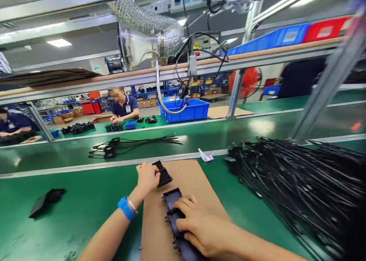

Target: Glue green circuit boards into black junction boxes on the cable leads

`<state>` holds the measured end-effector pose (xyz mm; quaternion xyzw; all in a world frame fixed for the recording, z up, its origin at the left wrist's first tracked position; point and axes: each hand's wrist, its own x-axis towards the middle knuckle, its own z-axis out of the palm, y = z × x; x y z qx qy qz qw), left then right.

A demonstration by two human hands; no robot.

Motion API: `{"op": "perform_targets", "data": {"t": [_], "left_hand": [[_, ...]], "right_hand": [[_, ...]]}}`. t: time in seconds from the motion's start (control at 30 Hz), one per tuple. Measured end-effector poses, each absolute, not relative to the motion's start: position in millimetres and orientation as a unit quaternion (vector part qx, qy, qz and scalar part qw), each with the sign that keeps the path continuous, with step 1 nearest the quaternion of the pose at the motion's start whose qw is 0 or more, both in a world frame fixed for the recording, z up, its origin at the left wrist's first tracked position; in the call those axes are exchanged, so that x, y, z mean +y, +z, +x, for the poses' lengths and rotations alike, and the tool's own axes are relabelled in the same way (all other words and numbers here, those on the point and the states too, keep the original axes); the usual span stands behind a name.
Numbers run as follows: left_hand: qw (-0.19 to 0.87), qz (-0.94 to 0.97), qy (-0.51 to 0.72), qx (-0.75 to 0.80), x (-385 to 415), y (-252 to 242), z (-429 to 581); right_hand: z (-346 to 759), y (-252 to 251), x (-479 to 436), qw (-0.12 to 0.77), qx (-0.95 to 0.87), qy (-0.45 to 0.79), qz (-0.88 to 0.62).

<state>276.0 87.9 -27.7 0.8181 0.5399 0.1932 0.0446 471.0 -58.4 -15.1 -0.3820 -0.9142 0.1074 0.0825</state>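
My left hand (147, 177), with a blue band on its wrist, is closed on a small black plastic tray-like part (163, 174) above the far end of a cardboard sheet (156, 223). Nearer to me lies a row of black plastic parts (173, 200), shallow and open-topped, running down the cardboard. My right hand (200, 223) rests over this row, its fingers bent and reaching into one of the parts. Whether those fingers grip it or only press on it is hard to make out.
A big heap of black cables (297, 181) covers the right side of the green bench. More cables (134, 144) lie on the belt ahead. At left sits another black part (47, 202). A blue bin (187, 110) and a seated co-worker (124, 106) are across the line.
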Motion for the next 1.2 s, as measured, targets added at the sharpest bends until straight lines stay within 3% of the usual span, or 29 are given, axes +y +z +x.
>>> {"op": "perform_targets", "data": {"t": [0.23,0.43,0.6,1.0,1.2], "left_hand": [[0.144,0.854,0.241,0.438,84,-59,336],[0.183,0.818,0.311,0.448,96,-75,324],[0.18,0.823,0.33,0.427,98,-83,322],[0.18,0.824,0.34,0.416,105,-91,324],[0.168,0.824,0.341,0.421,102,-90,324]], "right_hand": [[514,-31,-27,0.123,-0.877,0.155,-0.437],[580,0,86,0.211,-0.708,0.093,-0.668],[606,-33,112,0.26,-0.58,0.072,-0.769],[656,-63,109,0.416,-0.578,0.266,-0.65],[660,-71,110,0.431,-0.561,0.315,-0.632]]}}
